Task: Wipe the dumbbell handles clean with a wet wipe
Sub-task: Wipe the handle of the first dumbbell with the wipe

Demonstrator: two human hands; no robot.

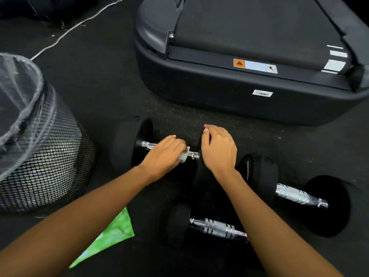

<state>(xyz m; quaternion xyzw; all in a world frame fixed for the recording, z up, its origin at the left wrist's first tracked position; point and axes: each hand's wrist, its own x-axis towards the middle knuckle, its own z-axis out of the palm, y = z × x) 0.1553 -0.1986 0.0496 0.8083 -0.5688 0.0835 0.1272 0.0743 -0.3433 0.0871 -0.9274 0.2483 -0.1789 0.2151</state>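
Far dumbbell (127, 142), on floor (99, 86): your left hand (163, 154) clasps the wet wipe (184, 155) round its handle (148, 145), right hand's (218, 148) fingers curl over its end weight (199, 176); ease that hold and the bar likely rolls, leaving patches unwiped.

both bare forearms reach from the bottom edge to mid-frame. left hand (163, 154) curls round a wipe (184, 156); right hand (218, 149), palm down beside it, grips a weight (200, 176).

Single head view, facing forward-down, close above floor (111, 92); corners dim, perhaps warped.
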